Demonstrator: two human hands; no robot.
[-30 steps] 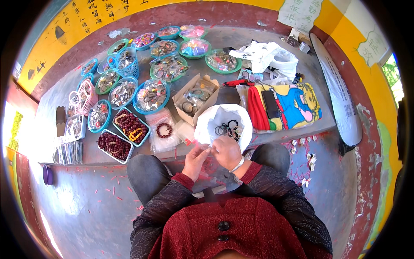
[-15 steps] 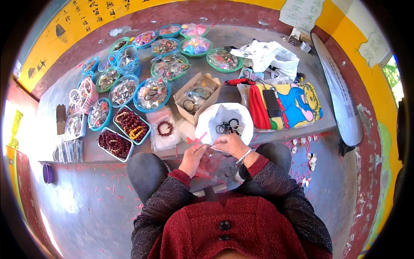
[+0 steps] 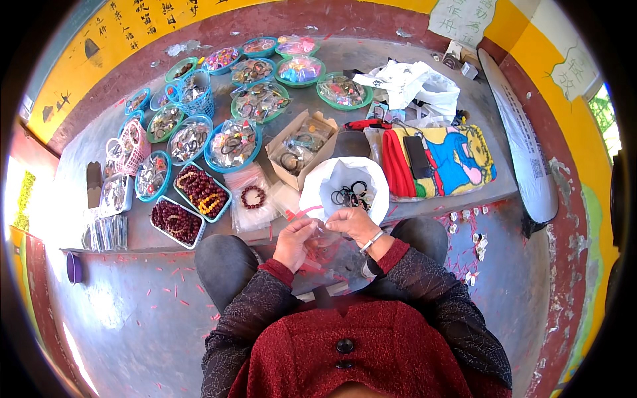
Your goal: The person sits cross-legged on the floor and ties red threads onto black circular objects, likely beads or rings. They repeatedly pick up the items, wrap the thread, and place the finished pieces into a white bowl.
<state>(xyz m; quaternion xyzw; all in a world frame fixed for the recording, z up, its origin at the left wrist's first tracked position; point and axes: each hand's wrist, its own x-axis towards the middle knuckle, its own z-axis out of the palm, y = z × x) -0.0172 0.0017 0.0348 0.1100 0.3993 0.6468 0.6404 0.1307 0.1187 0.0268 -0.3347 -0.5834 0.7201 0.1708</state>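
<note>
My left hand (image 3: 294,243) is closed, thumb and fingers pinched together, on a thin pink strip (image 3: 306,211) that curves up toward the white bag. Close beside it, my right hand (image 3: 355,225) also pinches, with a bracelet on its wrist. What sits in its fingertips is too small to make out. Clear plastic with reddish edges (image 3: 323,247) shows below the hands, over my lap. Just beyond them stands an open white bag (image 3: 312,179) with dark cord loops (image 3: 350,195) inside.
A cardboard box (image 3: 302,174) of packed trinkets stands left of the white bag. Further left are trays of dark red beads (image 3: 176,222) and several basins of packets. A folded colourful blanket (image 3: 458,162) with a phone (image 3: 417,158) lies right. Pink scraps litter the floor.
The pink strip, straight and slanting up before, now bends over in a curve. Both hands keep nearly the same place and stay pinched.
</note>
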